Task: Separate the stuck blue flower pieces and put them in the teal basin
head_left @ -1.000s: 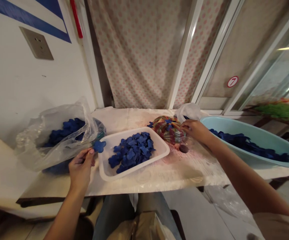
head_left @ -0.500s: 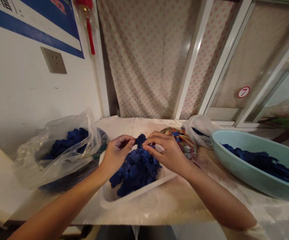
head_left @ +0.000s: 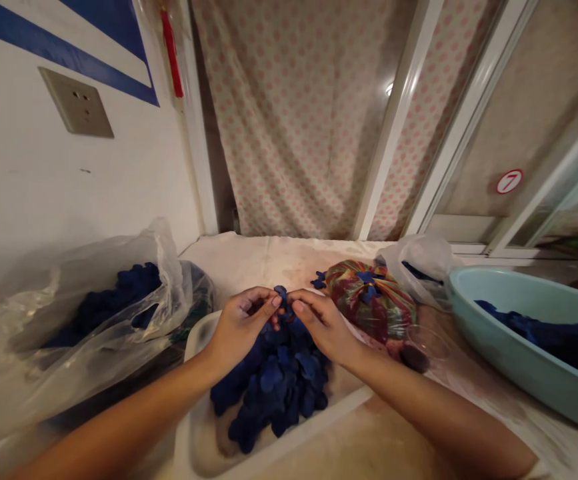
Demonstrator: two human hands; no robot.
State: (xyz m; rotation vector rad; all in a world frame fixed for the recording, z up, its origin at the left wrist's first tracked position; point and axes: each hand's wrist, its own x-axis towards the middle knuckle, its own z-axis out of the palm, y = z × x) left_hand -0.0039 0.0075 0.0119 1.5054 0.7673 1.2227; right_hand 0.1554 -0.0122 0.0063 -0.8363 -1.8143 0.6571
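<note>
While both arms reach in from the bottom edge of the head view, the left hand (head_left: 241,327) and right hand (head_left: 323,327) pinch narrowly on a blue petal (head_left: 281,297) above a heap of petals (head_left: 271,383) in a white tray (head_left: 319,427) on the tabletop (head_left: 263,257). A knotted striped bag (head_left: 371,300) sits just beside the right hand, a teal basin (head_left: 519,360) stands farther right, and a plastic bag (head_left: 69,333) lies left. A round sign (head_left: 509,181) reads 7.

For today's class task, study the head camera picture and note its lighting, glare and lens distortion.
In the head view, glare shines on the white door frame and the plastic bag has a pale sheen; wide-angle distortion leans the frame and stretches the left forearm; the dim, warm light merges the dark blue petal-shaped pieces.
</note>
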